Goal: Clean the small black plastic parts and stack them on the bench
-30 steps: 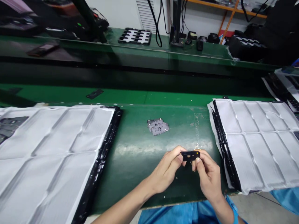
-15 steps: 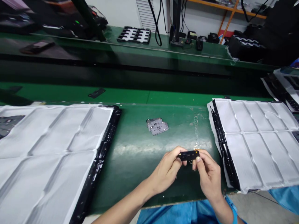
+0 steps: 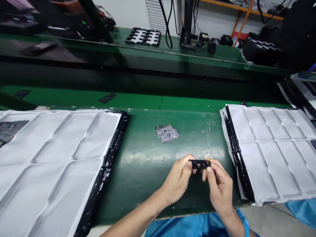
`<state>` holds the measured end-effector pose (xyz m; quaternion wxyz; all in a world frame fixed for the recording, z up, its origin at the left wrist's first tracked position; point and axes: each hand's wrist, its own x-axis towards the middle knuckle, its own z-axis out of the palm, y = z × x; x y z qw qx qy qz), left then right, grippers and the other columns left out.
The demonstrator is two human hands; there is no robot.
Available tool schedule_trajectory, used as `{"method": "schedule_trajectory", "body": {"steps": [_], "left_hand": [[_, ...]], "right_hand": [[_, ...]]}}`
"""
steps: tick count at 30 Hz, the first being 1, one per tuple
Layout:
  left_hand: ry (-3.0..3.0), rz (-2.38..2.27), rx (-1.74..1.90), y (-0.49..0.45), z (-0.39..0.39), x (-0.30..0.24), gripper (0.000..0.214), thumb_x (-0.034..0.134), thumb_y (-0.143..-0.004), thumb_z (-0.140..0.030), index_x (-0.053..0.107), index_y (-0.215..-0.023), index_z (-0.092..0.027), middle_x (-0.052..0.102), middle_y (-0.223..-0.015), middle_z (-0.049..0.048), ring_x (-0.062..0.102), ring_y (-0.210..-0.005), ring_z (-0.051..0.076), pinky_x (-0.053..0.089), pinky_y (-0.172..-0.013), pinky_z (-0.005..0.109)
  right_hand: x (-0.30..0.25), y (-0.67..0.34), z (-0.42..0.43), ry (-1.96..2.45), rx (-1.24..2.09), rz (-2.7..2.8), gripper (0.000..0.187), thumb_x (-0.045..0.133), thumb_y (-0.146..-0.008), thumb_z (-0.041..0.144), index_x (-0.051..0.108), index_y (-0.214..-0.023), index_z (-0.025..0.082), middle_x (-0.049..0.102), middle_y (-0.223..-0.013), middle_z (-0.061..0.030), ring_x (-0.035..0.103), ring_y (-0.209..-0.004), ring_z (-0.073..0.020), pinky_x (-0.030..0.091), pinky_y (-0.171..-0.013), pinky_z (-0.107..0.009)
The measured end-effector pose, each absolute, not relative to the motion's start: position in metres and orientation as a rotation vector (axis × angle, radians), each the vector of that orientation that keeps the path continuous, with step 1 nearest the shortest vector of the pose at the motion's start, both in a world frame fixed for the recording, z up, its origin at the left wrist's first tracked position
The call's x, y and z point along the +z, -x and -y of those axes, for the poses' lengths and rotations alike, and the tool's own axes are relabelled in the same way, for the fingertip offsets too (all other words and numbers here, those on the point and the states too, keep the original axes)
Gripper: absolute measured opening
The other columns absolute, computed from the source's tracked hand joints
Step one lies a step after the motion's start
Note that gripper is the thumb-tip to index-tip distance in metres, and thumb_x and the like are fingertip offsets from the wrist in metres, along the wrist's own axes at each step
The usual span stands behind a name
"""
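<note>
A small black plastic part (image 3: 200, 164) with a yellow spot near its right end is held level between my two hands, above the front of the green bench. My left hand (image 3: 179, 177) grips its left end, thumb on the near face. At the right end, my right hand (image 3: 219, 181) pinches it between thumb and fingers. The fingertips behind the part are partly hidden. Beyond my hands, a few grey flat plates (image 3: 167, 133) lie overlapping on the bench.
Stacked trays under white sheeting stand at the left (image 3: 61, 158) and right (image 3: 278, 148), with black tray edges facing the middle. On the green strip (image 3: 138, 100) behind lies a dark flat piece (image 3: 107, 97). A black-and-white tray (image 3: 143, 36) sits on the far ledge.
The black part has turned slightly in my hands, and my left thumb has moved up onto its left end. Dark pieces on the strip behind have shifted right in view.
</note>
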<state>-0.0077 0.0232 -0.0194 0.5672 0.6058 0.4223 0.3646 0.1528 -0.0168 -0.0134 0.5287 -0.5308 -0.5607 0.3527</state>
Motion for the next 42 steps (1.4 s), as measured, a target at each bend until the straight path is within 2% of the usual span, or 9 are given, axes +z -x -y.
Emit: {"method": "schedule_trajectory", "body": {"steps": [5,14,22,29,36,42], "left_hand": [[-1.433,-1.007,0.880,0.007,-0.022,-0.017,0.035,0.027,-0.109,-0.029,0.050,-0.083,-0.022,0.053,-0.077,-0.0011,0.049,-0.071,0.017,0.039,-0.070,0.030],[-1.319,-0.952,0.861,0.007,-0.023,-0.007,0.038,0.031,-0.110,-0.041,0.051,-0.085,-0.021,0.050,-0.079,-0.0011,0.044,-0.072,0.018,0.037,-0.070,0.031],[-1.369,-0.961,0.874,0.005,-0.023,-0.009,0.040,0.031,-0.110,-0.045,0.049,-0.084,-0.021,0.043,-0.073,-0.0035,0.040,-0.068,0.017,0.033,-0.067,0.032],[-1.408,-0.922,0.860,0.011,-0.025,-0.009,0.037,0.035,-0.108,-0.045,0.049,-0.084,-0.021,0.045,-0.076,-0.0027,0.042,-0.067,0.017,0.034,-0.066,0.031],[-1.363,-1.003,0.863,0.008,-0.024,-0.010,0.042,0.027,-0.111,-0.047,0.045,-0.081,-0.023,0.043,-0.070,-0.0046,0.041,-0.063,0.016,0.033,-0.064,0.031],[-1.359,-1.061,0.851,0.007,-0.025,-0.009,0.041,0.026,-0.109,-0.045,0.043,-0.079,-0.024,0.041,-0.069,-0.0043,0.041,-0.064,0.017,0.034,-0.064,0.031]], "right_hand": [[-0.014,-0.151,0.019,1.262,0.809,1.344,0.033,0.050,-0.108,0.018,0.062,-0.078,0.022,0.064,-0.082,-0.0031,0.067,-0.080,-0.0188,0.051,-0.071,-0.028],[-0.018,-0.150,0.018,1.274,0.883,1.243,0.037,0.054,-0.108,0.025,0.060,-0.072,0.022,0.060,-0.073,-0.0014,0.063,-0.085,-0.0204,0.049,-0.079,-0.028],[-0.017,-0.149,0.019,1.276,0.938,1.216,0.039,0.055,-0.108,0.028,0.060,-0.069,0.022,0.060,-0.072,0.0000,0.059,-0.075,-0.0176,0.047,-0.077,-0.027],[-0.015,-0.149,0.018,1.298,0.968,1.222,0.041,0.056,-0.108,0.030,0.060,-0.067,0.022,0.059,-0.067,0.0005,0.060,-0.079,-0.0187,0.047,-0.082,-0.027],[-0.010,-0.148,0.017,1.275,1.020,1.224,0.042,0.057,-0.107,0.033,0.061,-0.067,0.022,0.059,-0.069,-0.0007,0.059,-0.073,-0.0184,0.048,-0.070,-0.027],[-0.006,-0.145,0.018,1.271,1.001,1.254,0.041,0.055,-0.107,0.032,0.062,-0.068,0.021,0.059,-0.071,-0.0007,0.058,-0.069,-0.0172,0.048,-0.066,-0.026]]}}
